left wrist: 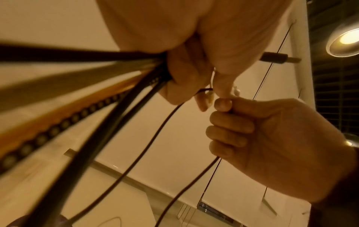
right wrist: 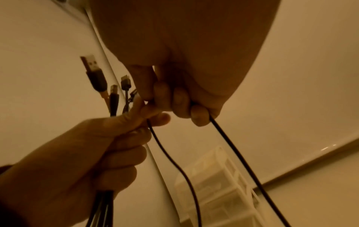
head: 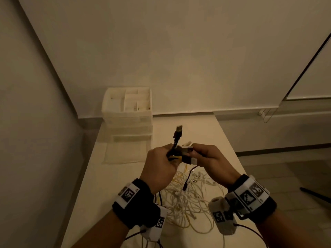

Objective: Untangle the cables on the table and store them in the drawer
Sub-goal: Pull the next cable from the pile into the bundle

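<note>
Both hands are raised over the table, knuckles nearly touching. My left hand (head: 170, 155) grips a bundle of cables (left wrist: 108, 98), dark ones and an orange one. Their plugs stick up above the fist, the tallest a USB plug (head: 179, 130). My right hand (head: 194, 154) is curled round a thin black cable (right wrist: 174, 161), which hangs from its fist in two strands. A tangle of white and yellow cables (head: 189, 201) lies on the table (head: 223, 145) under the hands. The drawer unit (head: 128, 111) stands at the table's far left, its lowest drawer (head: 125, 151) pulled out.
The top of the drawer unit is an open tray with several compartments (head: 136, 101). A wall runs close along the table's left and far sides. The table's right edge (head: 232, 149) drops to the floor. Wrist-camera leads trail over the table's near edge.
</note>
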A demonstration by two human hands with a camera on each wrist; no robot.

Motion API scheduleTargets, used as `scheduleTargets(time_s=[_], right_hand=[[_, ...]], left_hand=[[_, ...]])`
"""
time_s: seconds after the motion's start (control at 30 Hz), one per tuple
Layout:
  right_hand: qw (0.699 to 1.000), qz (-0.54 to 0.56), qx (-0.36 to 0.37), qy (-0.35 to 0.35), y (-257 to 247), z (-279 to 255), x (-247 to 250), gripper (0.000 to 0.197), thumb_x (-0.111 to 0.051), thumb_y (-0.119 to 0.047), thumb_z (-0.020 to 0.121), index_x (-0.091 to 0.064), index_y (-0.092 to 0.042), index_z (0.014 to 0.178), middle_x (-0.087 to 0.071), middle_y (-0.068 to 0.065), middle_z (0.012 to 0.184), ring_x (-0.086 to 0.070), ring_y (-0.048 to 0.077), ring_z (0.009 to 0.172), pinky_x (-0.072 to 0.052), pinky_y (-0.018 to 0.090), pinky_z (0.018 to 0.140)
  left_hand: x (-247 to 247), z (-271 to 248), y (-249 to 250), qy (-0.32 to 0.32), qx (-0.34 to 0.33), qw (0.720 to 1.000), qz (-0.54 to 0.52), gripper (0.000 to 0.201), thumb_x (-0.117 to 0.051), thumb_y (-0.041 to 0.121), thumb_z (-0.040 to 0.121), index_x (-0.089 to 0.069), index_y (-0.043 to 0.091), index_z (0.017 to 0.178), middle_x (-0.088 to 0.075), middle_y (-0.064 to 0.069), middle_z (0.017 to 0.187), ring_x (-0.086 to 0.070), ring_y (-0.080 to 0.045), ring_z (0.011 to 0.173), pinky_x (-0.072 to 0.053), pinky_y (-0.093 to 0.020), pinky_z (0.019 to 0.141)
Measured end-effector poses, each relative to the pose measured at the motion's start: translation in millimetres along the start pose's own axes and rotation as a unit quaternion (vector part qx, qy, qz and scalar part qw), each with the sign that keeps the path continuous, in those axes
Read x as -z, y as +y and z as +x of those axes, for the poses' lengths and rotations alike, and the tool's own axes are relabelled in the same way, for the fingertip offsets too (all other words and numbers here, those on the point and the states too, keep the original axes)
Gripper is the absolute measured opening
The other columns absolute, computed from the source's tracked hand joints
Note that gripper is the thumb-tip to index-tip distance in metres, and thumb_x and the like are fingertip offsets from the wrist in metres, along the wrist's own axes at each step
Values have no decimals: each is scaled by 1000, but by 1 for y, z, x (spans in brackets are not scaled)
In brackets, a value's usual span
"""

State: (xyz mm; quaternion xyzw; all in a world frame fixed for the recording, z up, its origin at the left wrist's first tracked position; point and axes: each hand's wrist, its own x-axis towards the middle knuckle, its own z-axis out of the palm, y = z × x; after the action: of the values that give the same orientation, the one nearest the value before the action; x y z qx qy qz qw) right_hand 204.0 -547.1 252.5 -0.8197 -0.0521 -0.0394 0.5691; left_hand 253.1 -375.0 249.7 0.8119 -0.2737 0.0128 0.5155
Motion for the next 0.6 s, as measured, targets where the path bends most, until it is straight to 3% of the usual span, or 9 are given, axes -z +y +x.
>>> scheduleTargets(time_s=[0.1, 0.2, 0.27, 0.33, 0.4, 0.47, 0.53, 0.6], right_hand=[[1000, 21, -13, -13, 3, -9, 3, 28, -46, -21, 96, -56, -7, 74, -43, 0, 61, -35, 18, 59, -32, 27, 60], [998, 60, -31, -14, 22, -23, -4, 31, -42, -24, 99, -64, -4, 89, -44, 3, 60, -37, 20, 57, -34, 30, 59], [994, 87, -71, -3, 43, -39, -15, 34, -42, -31, 96, -64, -8, 84, -39, 9, 60, -32, 23, 56, -29, 31, 55], [988, 104, -116, 18, 66, -56, -26, 33, -43, -31, 96, -63, -15, 75, -38, 4, 57, -30, 21, 52, -26, 29, 51], [984, 101, -148, 17, 76, -71, -37, 36, -41, -23, 101, -60, -17, 71, -38, -3, 55, -30, 14, 50, -26, 28, 50], [985, 89, -150, -7, 78, -80, -47, 33, -40, -20, 102, -58, -11, 76, -41, -3, 56, -34, 13, 51, -30, 29, 52], [989, 54, -135, -18, 73, -83, -51, 32, -41, -26, 102, -59, -9, 82, -49, -1, 57, -43, 13, 54, -37, 27, 56], [986, 49, -156, -45, 71, -104, -45, 30, -43, -31, 100, -63, -13, 86, -57, 2, 61, -51, 12, 57, -42, 23, 61]], left_hand=[[0, 0, 3, 5, -21, 999, 28, 27, -63, -4, 79, -72, 20, 85, -69, 13, 78, -65, -3, 74, -45, -9, 68], [18, 7, 2, 66, 6, 998, -17, 50, -56, -14, 77, -65, 35, 75, -68, 27, 70, -64, 10, 73, -48, -10, 75], [36, 13, -1, 132, -20, 991, -17, 43, -61, -9, 79, -62, 33, 69, -64, 26, 61, -58, 17, 64, -45, -11, 64], [51, 15, -1, 165, -46, 985, 22, 35, -70, -4, 80, -58, 25, 65, -54, 27, 51, -52, 22, 57, -40, -5, 55], [57, 12, -1, 124, -46, 991, 23, 37, -68, -6, 79, -63, 30, 69, -62, 27, 58, -61, 17, 68, -49, -9, 68], [57, 6, -4, 92, -29, 995, -5, 43, -66, -6, 80, -64, 37, 74, -67, 31, 72, -65, 9, 76, -49, -13, 75], [57, 1, -6, 100, 2, 994, -50, 39, -69, -5, 82, -64, 33, 73, -66, 31, 67, -62, 13, 71, -43, -5, 70], [62, -4, -9, 106, 29, 989, -95, 27, -70, 2, 82, -66, 28, 79, -65, 27, 62, -60, 10, 62, -43, -6, 62]])
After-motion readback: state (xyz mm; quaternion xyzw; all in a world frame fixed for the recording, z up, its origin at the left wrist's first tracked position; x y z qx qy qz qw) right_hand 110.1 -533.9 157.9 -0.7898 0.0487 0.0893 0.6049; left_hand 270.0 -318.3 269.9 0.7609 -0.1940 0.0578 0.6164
